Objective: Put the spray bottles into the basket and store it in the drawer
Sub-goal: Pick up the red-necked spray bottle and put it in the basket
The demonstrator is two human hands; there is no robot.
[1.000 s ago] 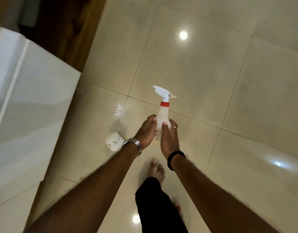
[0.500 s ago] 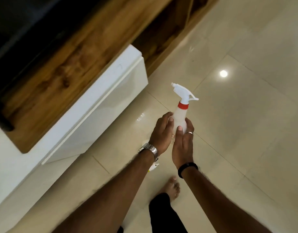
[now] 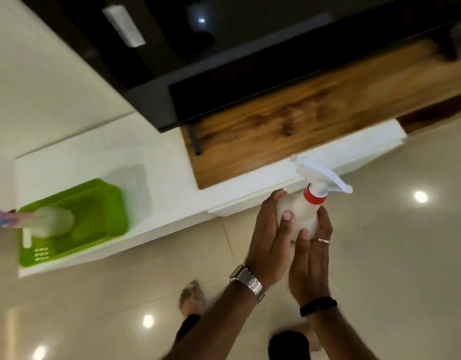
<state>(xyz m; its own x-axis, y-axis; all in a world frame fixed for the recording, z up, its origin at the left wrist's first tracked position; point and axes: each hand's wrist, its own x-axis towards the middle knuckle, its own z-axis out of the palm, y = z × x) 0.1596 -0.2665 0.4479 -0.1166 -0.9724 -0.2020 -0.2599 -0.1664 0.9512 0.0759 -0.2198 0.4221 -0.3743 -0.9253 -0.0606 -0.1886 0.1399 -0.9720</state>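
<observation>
Left hand [image 3: 269, 237] and right hand [image 3: 311, 253] both have fingers curled around the white spray bottle [image 3: 303, 213], held above the floor. Green basket [image 3: 76, 222] sits on the white cabinet [image 3: 156, 162], well apart, containing another bottle [image 3: 51, 220].

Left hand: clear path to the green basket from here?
Probably yes. Nothing stands between the left hand and the green basket on the white ledge, but it shares a grip on the spray bottle with the right hand.

A glossy tiled floor [image 3: 380, 255] is reflecting round ceiling lights. A white low cabinet top [image 3: 159, 178] is running beside it, adjoining a wooden panel [image 3: 289, 131]. A dark glossy screen [image 3: 224, 48] is sitting above the wood, blurred.
</observation>
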